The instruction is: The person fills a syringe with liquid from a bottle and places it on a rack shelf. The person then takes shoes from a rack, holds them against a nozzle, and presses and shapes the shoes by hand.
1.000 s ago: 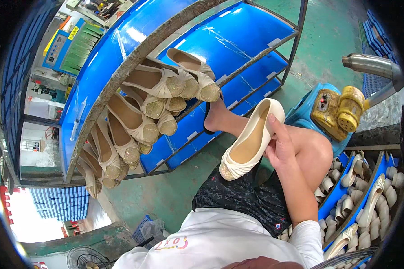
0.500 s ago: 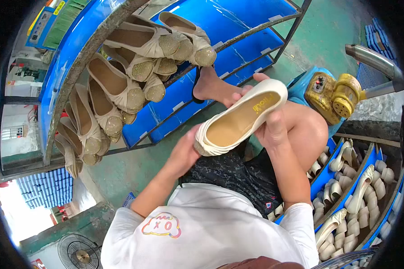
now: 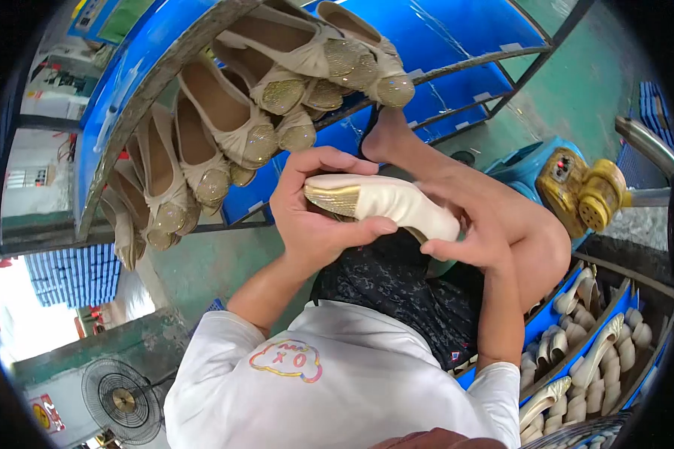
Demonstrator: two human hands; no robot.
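Observation:
A cream ballet flat (image 3: 401, 203) with a glittery gold toe is held between both hands above my lap. It lies on its side, gathered upper facing me, toe to the left and heel to the right. My left hand (image 3: 312, 209) wraps around the toe end, thumb below and fingers over the top. At the heel, my right hand (image 3: 481, 230) grips with the thumb underneath; its other fingers are partly hidden and blurred. The insole is out of sight. Several matching flats (image 3: 228, 112) with glittery toes sit on the rack ahead and to the left.
A blue-shelved metal rack (image 3: 472, 30) stands ahead. On the right are a yellow machine part with a metal pipe (image 3: 593, 196) and a divided blue rack (image 3: 535, 325) with shoes and cream rolled pieces (image 3: 595, 389). A fan (image 3: 123, 400) is at lower left.
The flat has been rolled from showing its insole to showing its side. My left hand now wraps over the toe, and the shoe sits lower. The view has shifted slightly.

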